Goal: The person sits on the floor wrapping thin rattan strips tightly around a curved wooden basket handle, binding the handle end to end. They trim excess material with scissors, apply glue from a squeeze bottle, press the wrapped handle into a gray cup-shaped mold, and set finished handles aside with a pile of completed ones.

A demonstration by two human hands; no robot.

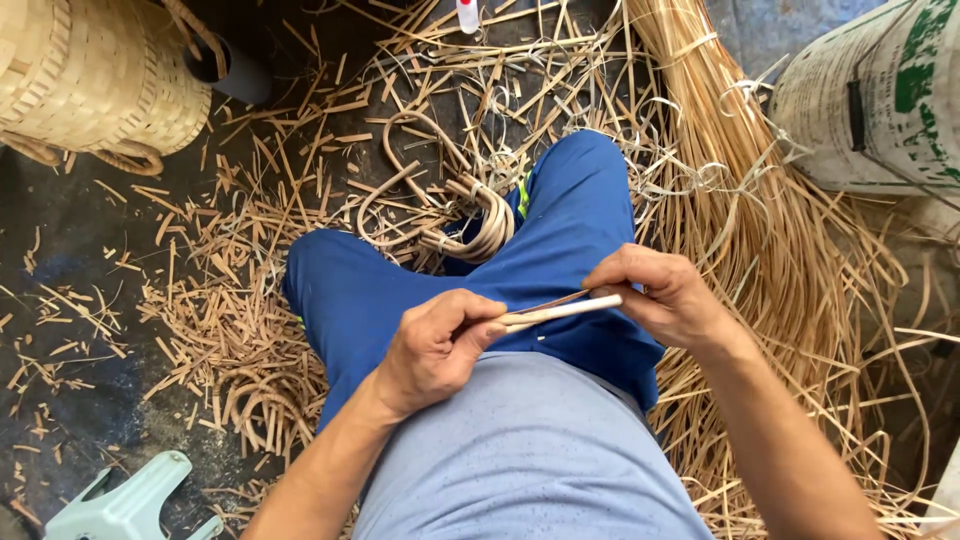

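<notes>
Left hand [435, 345]: curled around the near end of a pale rattan strip [560, 310], thumb pressing it.
Right hand [665, 295]: pinching the strip's far end.
Strip: centre, over blue trousers [360, 290].
Woven basket [95, 75]: ten o'clock.
Shavings [230, 330]: floor, nine o'clock.

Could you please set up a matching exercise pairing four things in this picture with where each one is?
Things:
1. woven basket
2. pale cane strip
3. light green stool
4. coiled cane loops

Places:
A. bottom left corner, on the floor
B. between the left hand and right hand
C. top left corner
D. on the floor between the knees

Pairs: 1-C, 2-B, 3-A, 4-D
</notes>
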